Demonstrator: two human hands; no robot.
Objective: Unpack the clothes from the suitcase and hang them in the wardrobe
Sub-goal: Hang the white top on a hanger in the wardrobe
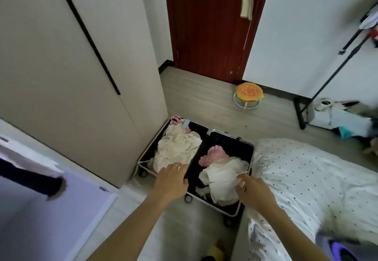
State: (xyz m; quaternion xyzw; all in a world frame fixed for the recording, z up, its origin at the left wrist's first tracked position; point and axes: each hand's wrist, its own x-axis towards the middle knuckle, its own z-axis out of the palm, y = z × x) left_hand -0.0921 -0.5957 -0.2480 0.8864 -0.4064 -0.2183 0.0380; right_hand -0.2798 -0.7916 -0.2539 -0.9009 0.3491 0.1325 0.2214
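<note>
Suitcase (231, 143) with pale clothes (177, 148) inside

Suitcase (252, 158) open flat, frame centre: cream garments (223, 177) in both halves, pink garment (214, 154) right half. Wardrobe (61, 56), upper left, closed.

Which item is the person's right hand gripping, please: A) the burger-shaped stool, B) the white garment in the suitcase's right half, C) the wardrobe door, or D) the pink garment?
B: the right hand has its fingers curled into the white garment, which lies in the right half of the open suitcase.
</note>
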